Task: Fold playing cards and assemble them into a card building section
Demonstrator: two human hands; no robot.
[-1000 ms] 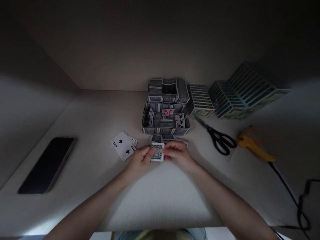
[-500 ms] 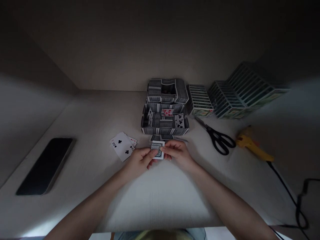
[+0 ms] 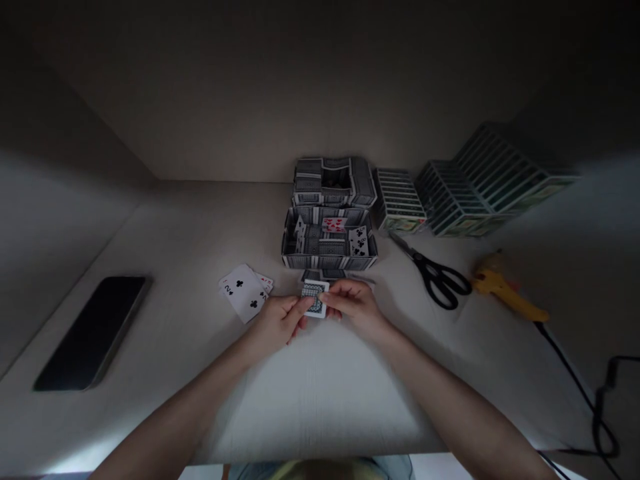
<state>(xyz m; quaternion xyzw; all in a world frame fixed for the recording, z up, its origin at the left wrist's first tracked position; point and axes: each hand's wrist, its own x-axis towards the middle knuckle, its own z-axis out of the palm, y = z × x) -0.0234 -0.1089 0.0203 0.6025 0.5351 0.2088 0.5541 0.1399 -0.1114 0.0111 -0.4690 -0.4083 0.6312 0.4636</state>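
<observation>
Between my two hands is a playing card [image 3: 314, 289], its patterned back facing up. My left hand [image 3: 280, 319] pinches its left side, thumb on top. At the right edge, my right hand [image 3: 357, 303] grips it between thumb and fingers. Whether it is one card or a folded piece, I cannot tell. Just beyond stands an open box made of playing cards [image 3: 333, 261], with some card faces showing inside. Part of another patterned card piece [image 3: 333, 274] lies between that box and my hands. Loose cards [image 3: 245, 293], a two of clubs on top, lie left of my left hand.
Behind the open box is another card-built box [image 3: 310, 180] with an opening. Card-built racks [image 3: 400, 200] stand to its right. Black scissors [image 3: 440, 280] and a yellow glue gun [image 3: 510, 293] with a black cord lie at right. A phone [image 3: 93, 333] lies at left.
The card has tilted slightly in my hands, and the fingers of my left hand have shifted a little beneath it. Everything else stays in place.
</observation>
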